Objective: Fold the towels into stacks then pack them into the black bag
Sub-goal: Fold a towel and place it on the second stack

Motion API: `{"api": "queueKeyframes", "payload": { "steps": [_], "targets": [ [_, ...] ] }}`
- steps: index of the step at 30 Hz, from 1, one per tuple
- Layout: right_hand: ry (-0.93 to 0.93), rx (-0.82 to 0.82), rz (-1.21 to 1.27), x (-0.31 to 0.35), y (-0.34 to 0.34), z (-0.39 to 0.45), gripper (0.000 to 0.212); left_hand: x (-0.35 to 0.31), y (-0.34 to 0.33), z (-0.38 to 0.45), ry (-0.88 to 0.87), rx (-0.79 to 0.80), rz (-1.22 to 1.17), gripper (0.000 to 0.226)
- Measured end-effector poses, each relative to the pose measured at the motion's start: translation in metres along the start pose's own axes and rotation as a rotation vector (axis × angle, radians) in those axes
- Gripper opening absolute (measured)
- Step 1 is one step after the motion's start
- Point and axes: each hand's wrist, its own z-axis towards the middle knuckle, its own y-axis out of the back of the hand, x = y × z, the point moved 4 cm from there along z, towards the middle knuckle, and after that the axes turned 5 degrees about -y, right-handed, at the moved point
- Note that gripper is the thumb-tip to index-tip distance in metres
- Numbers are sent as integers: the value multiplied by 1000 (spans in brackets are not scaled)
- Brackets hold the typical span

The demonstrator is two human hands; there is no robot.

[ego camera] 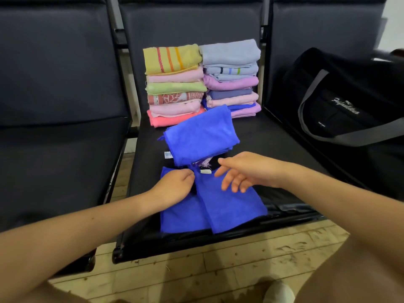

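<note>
Both hands are down on the near blue towel (209,206) at the front of the middle seat (251,132). Left hand (175,185) has its fingers curled in at the towel's top edge, right by the little white tag (206,171); it looks like a pinch on the cloth, though the fingertips are tucked under and I can't see the contact itself. Right hand (242,172) is spread, fingers loose and fanned, hovering over the folded-over flap, maybe brushing it, holding nothing.

So we're in the folding step, and late in it, I'd say. This towel has one long flap laid across at a slant, so it's partway folded. Just behind it sits another blue towel (200,136), already folded, tilted and leaning toward the stacks. Behind that, two stacks stand side by side and touching: the left stack (175,86) with the yellow striped one on top, the right stack (231,77) topped with pale grey-blue.

Next move, as I judge it: hold that top edge with the left, sweep the right flat to smooth and square the slanted flap, then fold it in half to match the others. The flap is skewed, so it wants straightening first.

Black bag (341,95) waits on the seat to my right, well apart from the towels. I can't tell from here whether anything is inside it.
</note>
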Motion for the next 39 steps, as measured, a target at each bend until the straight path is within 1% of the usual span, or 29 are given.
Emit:
{"api": "queueKeyframes", "payload": {
  "steps": [2,3,4,5,6,7,8,9,12,14,17,18,19,21,23,25,26,27,28,29,30,31,33,35,37,39],
  "targets": [
    [-5,-195,-159,-8,13,8,36,7,2,1,76,-26,-198,38],
    [-21,-292,-303,-13,20,11,37,8,3,1,108,-30,-253,41],
    [-58,-351,-445,-19,26,14,42,8,4,2,115,-27,-260,41],
    [-117,-359,-544,-27,28,16,49,8,5,3,102,-19,-225,40],
    [-175,-327,-581,-33,28,17,56,7,5,4,79,-11,-162,36],
    [-202,-285,-555,-39,27,19,60,7,5,5,60,1,-84,31],
    [-194,-247,-490,-41,25,20,59,6,5,5,51,12,-20,26],
    [-156,-214,-400,-41,23,21,53,6,5,6,54,14,7,24],
    [-60,-164,-214,-35,15,22,42,3,5,9,70,-31,-53,26],
    [-43,-158,-88,-33,15,22,36,2,4,11,137,-95,-249,27],
    [-89,-163,37,-35,17,21,33,0,-3,14,321,-119,-695,24],
    [-116,-161,38,-36,17,21,36,1,-5,16,357,-117,-750,23],
    [-139,-156,31,-38,17,22,39,2,-6,18,378,-112,-739,23],
    [-172,-146,9,-40,16,23,43,5,-5,21,366,-83,-524,27],
    [-172,-146,30,-37,16,23,33,5,-1,23,328,-29,-321,32],
    [-142,-171,117,-31,20,20,23,3,2,24,334,36,-285,36],
    [-118,-205,146,-28,24,18,23,2,4,24,341,67,-278,37],
    [-88,-238,155,-25,30,15,27,2,6,23,346,86,-268,39],
    [-49,-252,157,-21,35,11,36,2,8,21,350,89,-277,40],
    [-10,-245,162,-17,38,9,46,4,10,20,357,83,-307,42],
    [19,-229,167,-14,38,7,52,6,12,18,362,70,-343,44],
    [45,-212,179,-11,36,6,52,7,13,17,359,51,-369,46],
    [113,-184,194,-4,24,6,37,10,16,18,329,-1,-383,48],
    [201,-110,171,5,4,10,31,10,20,23,287,-67,-368,49],
    [213,-7,87,13,-21,18,34,9,27,29,223,-154,-314,47],
    [174,60,-44,16,-40,24,45,11,36,35,138,-236,-193,43]
  ]
}}
